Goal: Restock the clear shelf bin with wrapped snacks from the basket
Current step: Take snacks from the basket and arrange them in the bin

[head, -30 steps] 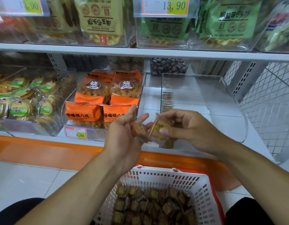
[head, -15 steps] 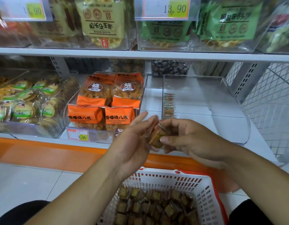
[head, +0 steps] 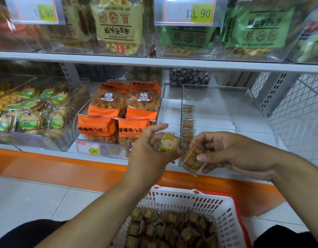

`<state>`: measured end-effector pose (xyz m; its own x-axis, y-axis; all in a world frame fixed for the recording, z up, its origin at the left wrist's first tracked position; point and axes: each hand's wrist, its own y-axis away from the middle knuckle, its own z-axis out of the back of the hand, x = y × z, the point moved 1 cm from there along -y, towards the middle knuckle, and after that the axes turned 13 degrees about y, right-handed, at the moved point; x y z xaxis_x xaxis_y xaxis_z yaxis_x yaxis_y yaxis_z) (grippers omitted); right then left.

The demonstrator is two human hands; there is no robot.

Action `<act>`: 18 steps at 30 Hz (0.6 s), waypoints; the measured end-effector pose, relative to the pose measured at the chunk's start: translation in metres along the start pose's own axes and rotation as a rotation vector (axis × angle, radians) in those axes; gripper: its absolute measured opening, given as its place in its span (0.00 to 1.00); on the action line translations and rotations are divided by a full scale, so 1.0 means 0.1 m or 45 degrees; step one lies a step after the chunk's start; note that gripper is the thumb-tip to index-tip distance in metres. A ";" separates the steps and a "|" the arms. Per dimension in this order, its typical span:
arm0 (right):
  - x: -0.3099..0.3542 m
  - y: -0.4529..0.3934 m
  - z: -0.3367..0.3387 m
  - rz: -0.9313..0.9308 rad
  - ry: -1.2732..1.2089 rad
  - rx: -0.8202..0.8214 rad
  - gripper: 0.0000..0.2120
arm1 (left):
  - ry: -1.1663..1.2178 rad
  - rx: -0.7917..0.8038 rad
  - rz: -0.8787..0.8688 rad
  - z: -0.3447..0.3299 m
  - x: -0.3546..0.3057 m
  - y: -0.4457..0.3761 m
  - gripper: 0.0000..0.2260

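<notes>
Barely begun: one short row of snacks (head: 188, 126) along the bin's (head: 244, 111) left wall, the rest bare. Basket (head: 226, 212) below, at the shelf's front edge, heaped beyond counting. Two hands, two snacks: left hand (head: 151, 151) holding a round snack (head: 168, 142), right hand (head: 231, 154) pinching a second (head: 191, 158), just before the bin's front-left corner.

A white lower shelf (head: 172, 111) carries a clear bin (head: 244, 108), a tray of orange snack packs (head: 124, 111) and a bin of round biscuits (head: 29, 113); a white basket (head: 217, 208) rests on the tiled floor (head: 29, 199).
</notes>
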<state>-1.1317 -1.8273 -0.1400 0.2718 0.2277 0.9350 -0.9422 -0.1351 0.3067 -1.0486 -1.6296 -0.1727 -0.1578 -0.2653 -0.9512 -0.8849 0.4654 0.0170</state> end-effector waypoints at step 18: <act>0.08 0.04 0.02 0.322 0.699 -0.521 0.19 | -0.275 0.144 0.052 0.02 -0.01 0.01 0.07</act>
<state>-1.1326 -1.8280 -0.1310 -0.0005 0.7025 0.7117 -0.9902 0.0992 -0.0987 -1.0484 -1.6276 -0.1726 -0.0843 -0.0635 -0.9944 -0.8234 0.5665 0.0336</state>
